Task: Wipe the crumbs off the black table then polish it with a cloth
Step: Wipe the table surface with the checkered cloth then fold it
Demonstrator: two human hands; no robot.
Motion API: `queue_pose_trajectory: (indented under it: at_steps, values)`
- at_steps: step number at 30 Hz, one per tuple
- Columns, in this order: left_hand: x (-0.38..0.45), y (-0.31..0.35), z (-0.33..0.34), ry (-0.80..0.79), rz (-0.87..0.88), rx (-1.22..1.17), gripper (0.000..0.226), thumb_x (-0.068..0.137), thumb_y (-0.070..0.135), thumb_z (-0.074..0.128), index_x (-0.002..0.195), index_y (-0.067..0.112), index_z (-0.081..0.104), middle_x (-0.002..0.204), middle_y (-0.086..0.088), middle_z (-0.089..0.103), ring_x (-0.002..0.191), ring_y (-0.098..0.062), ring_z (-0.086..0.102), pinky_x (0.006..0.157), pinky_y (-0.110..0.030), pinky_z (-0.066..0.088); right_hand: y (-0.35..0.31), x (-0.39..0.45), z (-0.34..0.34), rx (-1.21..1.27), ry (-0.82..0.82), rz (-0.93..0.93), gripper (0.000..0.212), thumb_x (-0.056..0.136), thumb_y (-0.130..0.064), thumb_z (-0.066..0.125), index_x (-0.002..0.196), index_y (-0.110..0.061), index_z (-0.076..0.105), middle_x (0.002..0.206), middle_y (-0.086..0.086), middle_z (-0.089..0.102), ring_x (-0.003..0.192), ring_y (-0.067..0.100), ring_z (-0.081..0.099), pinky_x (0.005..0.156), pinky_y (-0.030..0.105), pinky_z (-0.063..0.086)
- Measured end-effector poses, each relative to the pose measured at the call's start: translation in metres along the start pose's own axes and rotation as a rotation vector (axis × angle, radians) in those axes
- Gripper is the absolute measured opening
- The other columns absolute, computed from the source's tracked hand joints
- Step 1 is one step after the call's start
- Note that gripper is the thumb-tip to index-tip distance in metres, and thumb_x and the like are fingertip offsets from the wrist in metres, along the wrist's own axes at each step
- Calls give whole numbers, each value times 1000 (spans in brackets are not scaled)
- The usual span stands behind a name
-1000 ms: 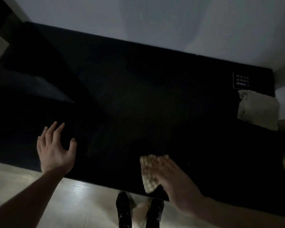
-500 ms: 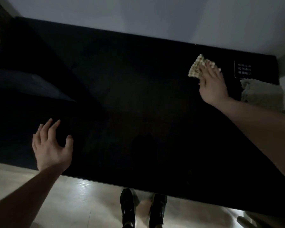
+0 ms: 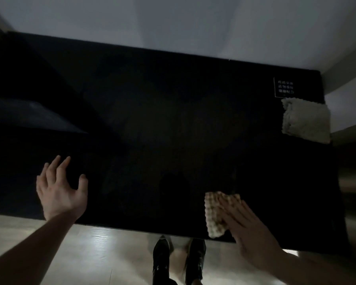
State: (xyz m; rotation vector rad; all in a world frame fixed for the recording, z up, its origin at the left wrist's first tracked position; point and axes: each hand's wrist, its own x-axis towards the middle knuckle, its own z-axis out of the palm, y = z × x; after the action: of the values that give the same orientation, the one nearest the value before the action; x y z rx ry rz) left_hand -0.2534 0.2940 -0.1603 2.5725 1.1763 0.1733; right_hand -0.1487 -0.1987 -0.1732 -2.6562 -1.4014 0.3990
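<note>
**A:** Head view, dim shot. What's the right hand [image 3: 253, 231] doing?

**B:** Flat, fingers straight, pressing a small checked waffle-weave cloth [image 3: 218, 214] onto the wide matte black table [image 3: 162, 124]. No curl round it, so it's a palm push and not a pinch. Hand's motion-blurred.

**A:** Where on the table?

**B:** Near edge, right of centre. The cloth's near end sits right at the table lip, above the pale wood-look floor [image 3: 103, 251]. My guess: the flat palm spreads pressure so the cloth drags over the surface.

**A:** Left hand [image 3: 60, 188]?

**B:** Released, fingers spread, holding nothing. Lies over the near-left part of the tabletop, wrist past the edge. Looks like bracing for balance, but I can't tell if the palm truly touches.

**A:** Crumbs?

**B:** None visible; too dark to rule out.

**A:** Other stuff?

**B:** Folded cream fluffy towel [image 3: 305, 120] at the far-right edge, well apart from the working cloth, probably parked for the polish step. Just behind it, a small black placard with pale lettering [image 3: 286, 87], unreadable. Black shoes [image 3: 179, 260] on the floor below the edge, pale wall [image 3: 173, 21] behind the table.

**A:** Stage?

**B:** Judging it as the wiping pass; polishing likely not begun.
</note>
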Motion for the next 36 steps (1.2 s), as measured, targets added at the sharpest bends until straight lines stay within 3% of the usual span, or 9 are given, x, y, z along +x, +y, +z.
queue_pose_trajectory:
  at_steps: [3, 6, 10, 14, 18, 21, 30, 34, 36]
  values:
    - [0, 0, 0, 4, -1, 0, 69, 84, 49, 44, 149, 25, 41, 161, -1, 32, 154, -25, 19, 126, -50, 9, 26, 11, -10, 102, -17, -53, 90, 78, -2, 37, 164, -25, 25, 172, -5, 22, 157, 26, 28, 127, 46, 19]
    - [0, -1, 0, -2, 5, 2, 69, 85, 49, 43, 149, 24, 40, 161, -1, 32, 155, -25, 18, 126, -50, 9, 71, 69, -37, 324, 183, 88, 65, 94, -1, 30, 156, -18, 43, 168, -5, 33, 155, 20, 32, 128, 49, 23]
    - [0, -5, 1, -16, 32, 23, 69, 86, 49, 42, 151, 25, 38, 162, -1, 30, 155, -24, 17, 126, -53, 11, 157, 169, -91, 164, 356, 354, 59, 95, -6, 30, 151, -4, 50, 161, 11, 43, 154, 25, 34, 127, 46, 28]
    - [0, -7, 6, 4, 25, 19, 69, 86, 49, 43, 150, 26, 39, 163, 0, 30, 155, -24, 17, 125, -53, 12, 222, 228, -112, 128, 257, 598, 65, 93, -16, 34, 156, -1, 38, 166, 22, 32, 156, 38, 25, 130, 43, 16]
    - [-2, -8, 7, 10, 27, 2, 68, 86, 49, 43, 150, 25, 39, 162, 0, 30, 155, -25, 17, 125, -52, 11, 196, 215, -78, 101, 310, 736, 56, 107, -21, 33, 162, -10, 31, 171, 14, 23, 158, 35, 18, 130, 44, 7]
    - [-2, -7, 4, 5, 39, -5, 69, 87, 50, 41, 151, 25, 39, 163, -1, 30, 155, -26, 16, 125, -54, 12, 158, 165, -57, 98, 362, 610, 54, 106, -21, 34, 157, -6, 40, 166, 17, 33, 156, 34, 27, 129, 50, 15]
    - [-3, -6, 1, -10, 34, -1, 69, 87, 51, 40, 150, 24, 39, 163, -3, 29, 154, -29, 17, 125, -56, 12, -20, -48, 8, 257, 177, 338, 67, 92, 2, 46, 158, -10, 39, 172, 1, 25, 160, 28, 19, 125, 54, 21]
    - [-4, -6, 2, 8, 22, -9, 69, 86, 50, 42, 149, 24, 41, 162, -2, 31, 154, -28, 18, 125, -55, 14, -4, -28, -13, 426, 232, 417, 67, 94, 0, 38, 157, -24, 43, 167, -10, 34, 156, 15, 28, 128, 33, 20]
    - [-5, -6, 3, 20, 16, -13, 69, 85, 50, 42, 149, 24, 41, 162, -1, 32, 154, -28, 19, 125, -54, 14, 30, 13, -31, 435, 348, 446, 62, 97, 4, 40, 155, -19, 46, 163, -5, 41, 154, 13, 34, 127, 38, 24]
